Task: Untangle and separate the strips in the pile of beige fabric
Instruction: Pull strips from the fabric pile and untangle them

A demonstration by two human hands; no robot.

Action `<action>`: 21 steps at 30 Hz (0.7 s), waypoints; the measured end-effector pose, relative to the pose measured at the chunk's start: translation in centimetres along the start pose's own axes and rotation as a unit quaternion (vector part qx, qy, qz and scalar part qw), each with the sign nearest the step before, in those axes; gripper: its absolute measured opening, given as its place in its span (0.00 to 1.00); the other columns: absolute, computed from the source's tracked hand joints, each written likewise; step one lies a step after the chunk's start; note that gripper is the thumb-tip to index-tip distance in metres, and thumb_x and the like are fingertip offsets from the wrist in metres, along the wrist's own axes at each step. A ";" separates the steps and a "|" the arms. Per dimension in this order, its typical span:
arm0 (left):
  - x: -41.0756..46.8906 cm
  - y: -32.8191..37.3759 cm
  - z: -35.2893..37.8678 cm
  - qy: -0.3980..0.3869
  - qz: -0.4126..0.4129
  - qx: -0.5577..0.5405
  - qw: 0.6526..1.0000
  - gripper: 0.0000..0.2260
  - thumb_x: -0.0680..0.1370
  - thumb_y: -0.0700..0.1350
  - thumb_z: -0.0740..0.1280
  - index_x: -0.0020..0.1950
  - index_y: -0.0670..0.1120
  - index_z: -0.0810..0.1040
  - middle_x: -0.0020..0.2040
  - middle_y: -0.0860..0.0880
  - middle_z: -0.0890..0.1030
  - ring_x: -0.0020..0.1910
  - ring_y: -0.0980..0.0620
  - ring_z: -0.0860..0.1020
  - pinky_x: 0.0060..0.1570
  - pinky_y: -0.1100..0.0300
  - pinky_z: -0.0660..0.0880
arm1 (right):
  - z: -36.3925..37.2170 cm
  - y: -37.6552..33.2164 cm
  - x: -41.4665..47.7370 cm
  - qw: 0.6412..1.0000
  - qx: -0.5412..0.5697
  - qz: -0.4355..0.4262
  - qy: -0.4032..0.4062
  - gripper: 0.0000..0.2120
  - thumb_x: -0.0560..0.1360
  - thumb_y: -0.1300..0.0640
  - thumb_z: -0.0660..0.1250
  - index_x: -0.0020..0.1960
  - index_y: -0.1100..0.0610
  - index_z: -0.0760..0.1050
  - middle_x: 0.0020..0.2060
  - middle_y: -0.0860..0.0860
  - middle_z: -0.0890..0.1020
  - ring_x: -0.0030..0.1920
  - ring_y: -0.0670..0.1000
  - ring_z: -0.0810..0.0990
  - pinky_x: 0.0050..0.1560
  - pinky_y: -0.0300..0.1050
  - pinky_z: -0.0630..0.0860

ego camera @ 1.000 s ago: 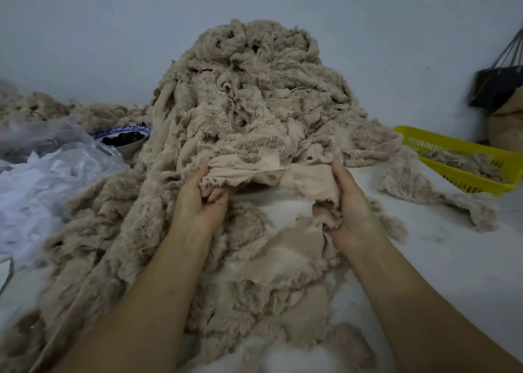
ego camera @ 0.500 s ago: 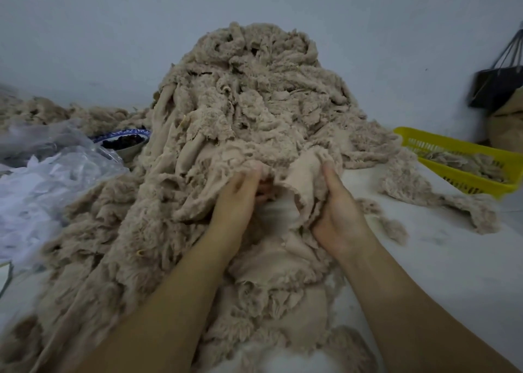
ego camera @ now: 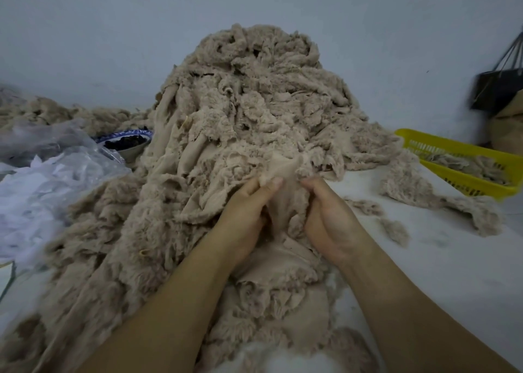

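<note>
Both hands I monitor grasp one beige strip at the front foot of the pile on the table: left hand pinching, right hand curled round.

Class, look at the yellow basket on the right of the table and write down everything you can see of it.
The yellow basket is shallow, long and rectangular, seemingly plastic, with slotted walls and a plain rim. It sits on the white table, its right end cut off by the frame. Beige fabric scraps lie inside. A loose beige strip lies just in front; contact is unclear.
</note>
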State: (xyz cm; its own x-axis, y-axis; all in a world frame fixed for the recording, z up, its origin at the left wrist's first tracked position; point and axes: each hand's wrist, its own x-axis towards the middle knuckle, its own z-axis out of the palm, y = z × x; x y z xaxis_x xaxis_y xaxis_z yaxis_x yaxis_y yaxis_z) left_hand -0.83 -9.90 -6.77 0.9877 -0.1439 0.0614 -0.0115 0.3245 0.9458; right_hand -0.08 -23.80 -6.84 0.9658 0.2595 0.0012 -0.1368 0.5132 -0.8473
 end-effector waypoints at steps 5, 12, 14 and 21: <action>-0.6 1.5 -0.4 -0.014 -0.028 -0.135 0.990 0.25 0.74 0.42 0.70 0.69 0.38 0.73 0.54 0.40 0.84 0.50 0.46 0.84 0.46 0.55 0.81 | 0.3 0.4 -0.2 1.000 0.020 -0.001 -0.013 0.16 0.81 0.54 0.59 0.54 0.57 0.84 0.55 0.56 0.85 0.54 0.52 0.84 0.50 0.44 0.81; -0.9 0.6 0.0 -0.044 -0.059 -0.010 0.997 0.21 0.71 0.47 0.73 0.62 0.41 0.80 0.54 0.41 0.84 0.49 0.47 0.84 0.47 0.58 0.81 | 0.4 -0.1 -0.1 1.000 -0.002 -0.010 0.023 0.28 0.74 0.40 0.65 0.64 0.60 0.78 0.58 0.60 0.83 0.59 0.57 0.83 0.58 0.52 0.79; -0.9 0.4 -0.1 -0.059 -0.069 0.006 0.996 0.20 0.72 0.49 0.73 0.61 0.41 0.81 0.55 0.40 0.84 0.50 0.47 0.84 0.49 0.57 0.81 | 0.0 0.0 0.1 0.998 -0.004 -0.023 0.063 0.20 0.78 0.45 0.65 0.60 0.59 0.80 0.54 0.59 0.85 0.56 0.56 0.84 0.52 0.50 0.82; -0.7 0.7 -0.9 -0.083 -0.074 -0.012 0.994 0.14 0.75 0.52 0.69 0.52 0.44 0.86 0.52 0.41 0.85 0.49 0.48 0.84 0.50 0.57 0.81 | -0.8 0.0 0.8 0.986 0.051 -0.036 0.155 0.18 0.83 0.49 0.59 0.42 0.54 0.83 0.28 0.48 0.72 0.26 0.45 0.69 0.29 0.38 0.71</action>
State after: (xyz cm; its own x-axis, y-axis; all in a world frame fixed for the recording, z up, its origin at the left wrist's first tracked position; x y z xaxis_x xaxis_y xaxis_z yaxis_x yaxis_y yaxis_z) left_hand -1.42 -8.70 -6.41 0.9391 -0.3427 -0.0240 0.1373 0.3105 0.9406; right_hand 0.90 -24.29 -7.26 0.9926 -0.0346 -0.1167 -0.0722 0.6041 -0.7936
